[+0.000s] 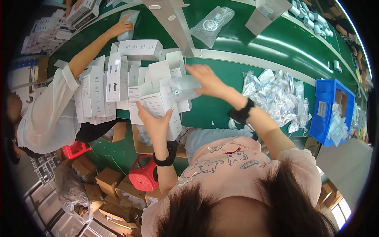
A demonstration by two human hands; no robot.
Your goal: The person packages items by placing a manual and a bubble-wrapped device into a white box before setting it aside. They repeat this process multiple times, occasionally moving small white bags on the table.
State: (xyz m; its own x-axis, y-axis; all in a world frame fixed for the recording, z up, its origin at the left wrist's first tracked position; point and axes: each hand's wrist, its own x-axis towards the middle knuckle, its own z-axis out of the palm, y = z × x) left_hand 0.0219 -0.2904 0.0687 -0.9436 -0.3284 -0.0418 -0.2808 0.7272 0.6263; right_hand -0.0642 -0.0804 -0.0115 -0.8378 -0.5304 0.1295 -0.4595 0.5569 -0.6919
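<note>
My left hand (155, 123) grips a white printed box (152, 103) from its near side, thumb and fingers spread around it. The box's flaps stand up at its far end. Beside that end is a clear plastic bag (184, 87) with a pale item inside. My right hand (209, 81) is just right of the bag, its fingers stretched out and slightly blurred. Whether its palm touches the bag is hard to see. More white boxes (116, 77) stand upright in rows to the left, some with raised flaps.
A pile of clear-bagged parts (276, 96) lies on the green table (209, 114) at right, beside a blue bin (321, 112). A bubble-wrapped item (212, 25) rests on the raised shelf. At left, a co-worker's hand (121, 27) touches another wrapped item. A metal post (173, 23) rises behind the boxes.
</note>
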